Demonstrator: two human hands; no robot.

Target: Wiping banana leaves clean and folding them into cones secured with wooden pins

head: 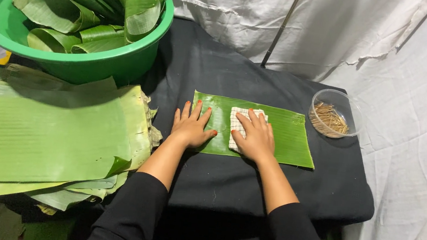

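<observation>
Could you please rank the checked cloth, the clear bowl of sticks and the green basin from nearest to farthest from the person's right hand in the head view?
1. Checked cloth: directly under the right hand, on the flat banana leaf.
2. Clear bowl of sticks: to its right, at the table's far edge.
3. Green basin: far left, holding rolled leaves.

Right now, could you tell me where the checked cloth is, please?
In the head view, the checked cloth lies under the right hand on the banana leaf piece, just right of the left hand.
</observation>
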